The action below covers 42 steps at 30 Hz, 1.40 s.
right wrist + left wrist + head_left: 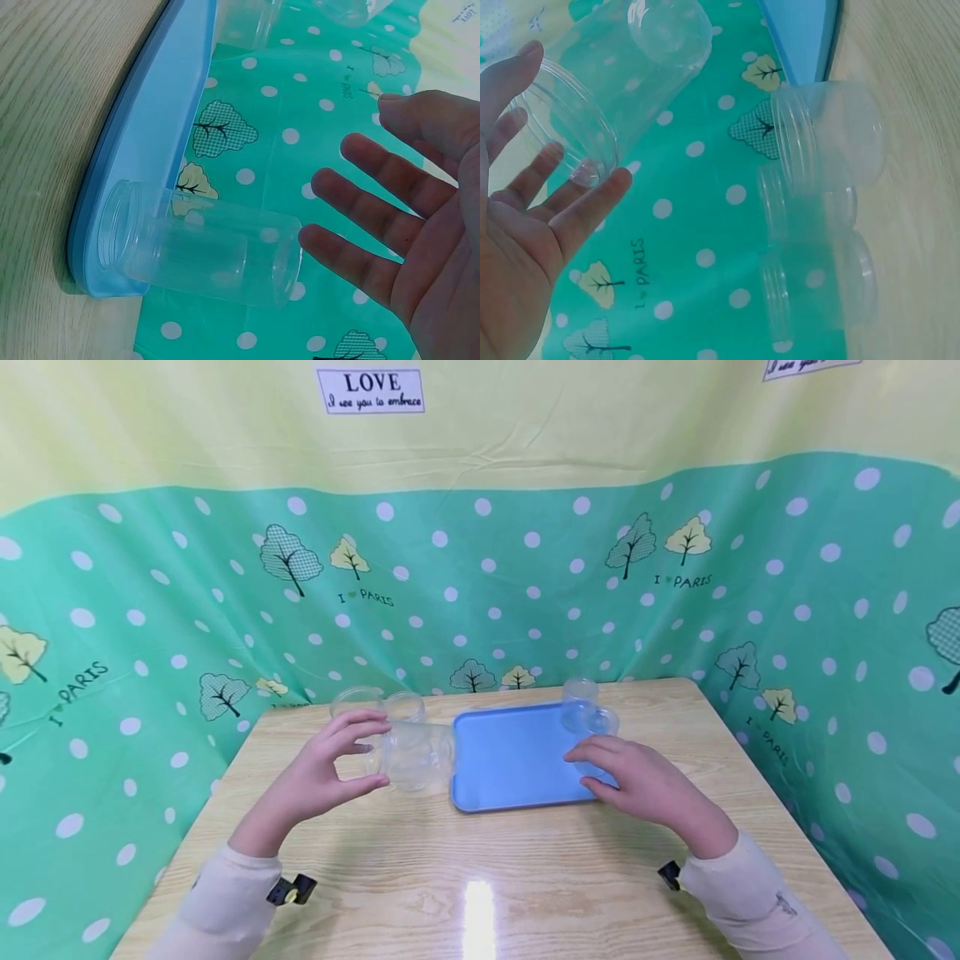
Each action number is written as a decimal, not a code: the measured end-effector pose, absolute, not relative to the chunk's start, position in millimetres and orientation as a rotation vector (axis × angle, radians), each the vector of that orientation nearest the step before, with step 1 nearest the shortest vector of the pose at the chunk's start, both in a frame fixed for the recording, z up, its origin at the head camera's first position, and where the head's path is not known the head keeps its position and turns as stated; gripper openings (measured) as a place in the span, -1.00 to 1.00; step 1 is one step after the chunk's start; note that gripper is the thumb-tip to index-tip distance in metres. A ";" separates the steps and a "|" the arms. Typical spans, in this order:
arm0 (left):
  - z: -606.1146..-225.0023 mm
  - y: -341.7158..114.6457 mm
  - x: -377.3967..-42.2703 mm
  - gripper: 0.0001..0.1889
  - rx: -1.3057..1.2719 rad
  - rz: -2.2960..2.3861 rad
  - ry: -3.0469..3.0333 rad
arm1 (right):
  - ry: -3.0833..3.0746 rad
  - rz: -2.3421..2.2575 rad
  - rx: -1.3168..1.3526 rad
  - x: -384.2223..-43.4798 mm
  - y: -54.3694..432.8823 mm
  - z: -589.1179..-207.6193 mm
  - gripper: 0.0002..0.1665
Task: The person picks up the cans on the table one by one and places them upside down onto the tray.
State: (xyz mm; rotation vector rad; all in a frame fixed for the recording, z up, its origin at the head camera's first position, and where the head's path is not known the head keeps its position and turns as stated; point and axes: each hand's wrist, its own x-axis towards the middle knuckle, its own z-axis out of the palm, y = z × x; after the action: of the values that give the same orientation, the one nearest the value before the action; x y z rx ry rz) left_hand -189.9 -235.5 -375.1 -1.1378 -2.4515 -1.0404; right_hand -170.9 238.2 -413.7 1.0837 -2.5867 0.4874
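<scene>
Head view: left hand (322, 768) grips a clear jar (423, 756) by its mouth end, thumb and fingers round the rim. Jar is at the 9 o'clock side of the blue tray (510, 760), above the wood table (390, 868). Long axis runs roughly 9 to 3, mouth at 9, base at 3 toward the tray. Right hand (645, 781) is over the tray's 4 o'clock side, fingers loosely bent, near the tray jars (580, 706). Rims of standing jars (356, 695) show at 11 and 12 from the held one.

Left wrist: clearer on the grasp, fingers spread round the threaded mouth. Base points between 1 and 2 in this frame. Also shows what head blurs: three standing jars at 3 to 4 o'clock, bases on the table, threaded mouths up.

Right wrist: right hand at 3 o'clock, fingers apart, gripping nothing. One fingertip is right by a tray jar's base; can't tell if touching. That jar is upside down, threaded mouth at 9 on the tray, base between 3 and 4. Head doesn't show that clearly.
</scene>
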 end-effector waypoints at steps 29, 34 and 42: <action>-391.7 -201.4 -169.2 -0.26 -1.094 -1.284 -2.260 | -2.504 0.497 1.093 -170.8 237.7 -415.2 -0.54; -393.0 -197.0 -168.8 -0.29 -1.119 -1.314 -2.221 | -2.504 0.501 1.091 -170.9 237.4 -416.5 -0.54; -394.7 -193.7 -168.6 -0.30 -1.231 -1.393 -2.149 | -2.506 0.498 1.079 -170.9 236.9 -415.6 -0.53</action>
State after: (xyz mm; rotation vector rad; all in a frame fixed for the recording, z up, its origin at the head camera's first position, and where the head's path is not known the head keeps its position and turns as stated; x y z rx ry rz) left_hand -168.6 -193.7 -394.7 -1.2305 -2.1494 -1.3933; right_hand -170.9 236.9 -415.6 1.0786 -2.5055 0.4981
